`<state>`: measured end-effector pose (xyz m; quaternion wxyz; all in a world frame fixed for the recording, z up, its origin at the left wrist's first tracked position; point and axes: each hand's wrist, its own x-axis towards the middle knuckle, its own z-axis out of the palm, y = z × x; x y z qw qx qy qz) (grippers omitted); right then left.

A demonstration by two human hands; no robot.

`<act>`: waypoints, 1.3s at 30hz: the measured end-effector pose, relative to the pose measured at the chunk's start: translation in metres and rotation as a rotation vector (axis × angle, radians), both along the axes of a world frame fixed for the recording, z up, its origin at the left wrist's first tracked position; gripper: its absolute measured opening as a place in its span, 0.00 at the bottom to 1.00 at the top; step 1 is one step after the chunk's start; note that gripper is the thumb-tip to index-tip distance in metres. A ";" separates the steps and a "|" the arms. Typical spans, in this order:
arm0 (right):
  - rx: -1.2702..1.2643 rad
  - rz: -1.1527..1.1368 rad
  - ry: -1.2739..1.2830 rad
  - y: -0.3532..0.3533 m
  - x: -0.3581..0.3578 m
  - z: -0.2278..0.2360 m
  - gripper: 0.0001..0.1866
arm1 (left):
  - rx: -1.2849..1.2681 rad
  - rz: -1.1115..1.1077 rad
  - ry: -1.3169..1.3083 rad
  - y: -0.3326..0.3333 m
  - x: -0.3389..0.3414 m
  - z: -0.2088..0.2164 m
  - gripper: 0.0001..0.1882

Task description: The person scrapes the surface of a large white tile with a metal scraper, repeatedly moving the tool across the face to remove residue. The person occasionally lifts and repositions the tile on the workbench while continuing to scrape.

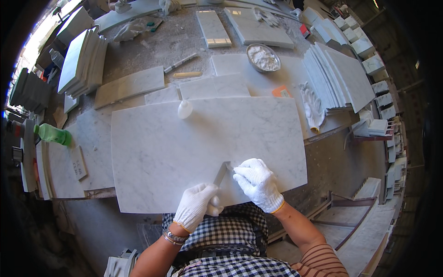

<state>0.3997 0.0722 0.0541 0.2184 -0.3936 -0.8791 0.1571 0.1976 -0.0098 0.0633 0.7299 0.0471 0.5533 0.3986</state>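
A pale grey-veined marble slab (152, 147) lies in front of me, its near edge close to my checked apron. My left hand (198, 205), in a white knit glove, is closed on a flat grey scraper blade (221, 173) slanting up and right over the slab. Just right of the blade's tip is my right hand (259, 183), also gloved, with thumb and fingers pinched together. Something small and pale shows at its fingertips; I cannot make out what. Toward the slab's far edge stands a small white squeeze bottle (185, 110).
Beyond the slab sit a metal bowl (266, 70) of white material, a marker (181, 63) and loose gloves (312, 108). Stacked slabs stand at left (82, 62) and right (350, 76). A green bottle (53, 134) lies at far left.
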 end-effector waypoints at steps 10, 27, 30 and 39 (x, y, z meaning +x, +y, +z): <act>-0.069 0.205 0.160 -0.002 0.000 -0.002 0.10 | -0.007 -0.031 -0.015 0.001 -0.004 0.001 0.13; 0.108 0.078 0.049 0.008 -0.005 -0.001 0.08 | 0.056 -0.024 0.085 -0.006 0.005 -0.007 0.14; 0.046 -0.161 0.246 0.022 0.006 -0.002 0.05 | 0.079 -0.024 0.047 -0.013 0.003 -0.006 0.17; -1.021 -0.385 0.927 -0.040 -0.008 0.005 0.14 | 0.333 -0.147 0.072 -0.015 0.029 0.003 0.21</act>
